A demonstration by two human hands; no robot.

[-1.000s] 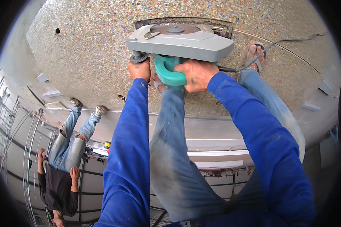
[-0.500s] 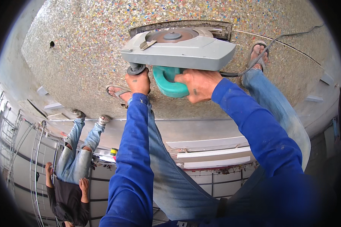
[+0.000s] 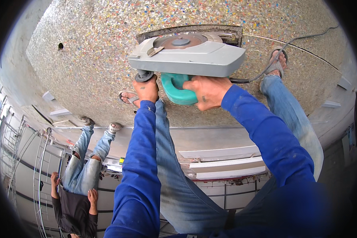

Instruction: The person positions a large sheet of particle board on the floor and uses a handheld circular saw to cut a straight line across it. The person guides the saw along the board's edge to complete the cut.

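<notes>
The saw (image 3: 194,60) stretches left to right over the speckled floor (image 3: 87,67), just beyond the left hand (image 3: 148,89) wrapped round its knob (image 3: 144,76) and the right hand (image 3: 210,92) (equally near) clasping the green handle (image 3: 172,91)

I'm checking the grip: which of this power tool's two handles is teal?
The loop handle, in the right hand; the side handle, in the left hand, shows dark grey.

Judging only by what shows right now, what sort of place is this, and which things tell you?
Probably a building site or workshop: a corded power cutter is in use or ready, metal frames like scaffolding stand at left, and white boards lie stacked.
</notes>
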